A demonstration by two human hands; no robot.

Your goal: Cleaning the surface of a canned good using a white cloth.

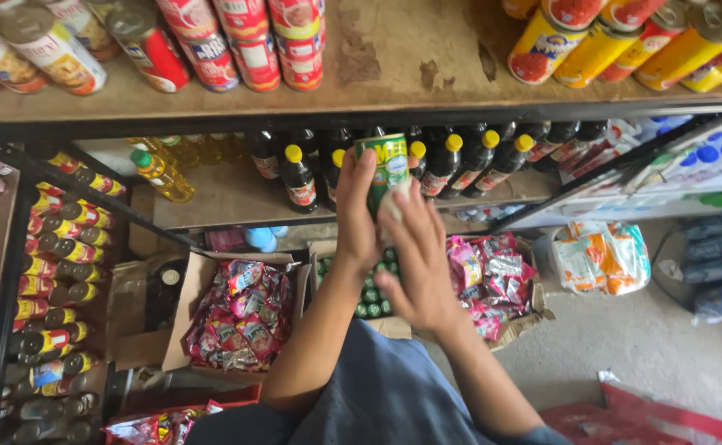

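Green can at frame centre, gripped by my left hand; my right hand, fingers spread, touches its underside before dark bottles.

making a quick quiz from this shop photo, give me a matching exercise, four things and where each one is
Things:
1. green can
2. red cans
3. yellow cans
4. dark bottles with yellow caps

Places:
A. top shelf, right side
B. shelf below the top one
C. between the left hand and right hand
D. top shelf, middle

Pairs: 1-C, 2-D, 3-A, 4-B
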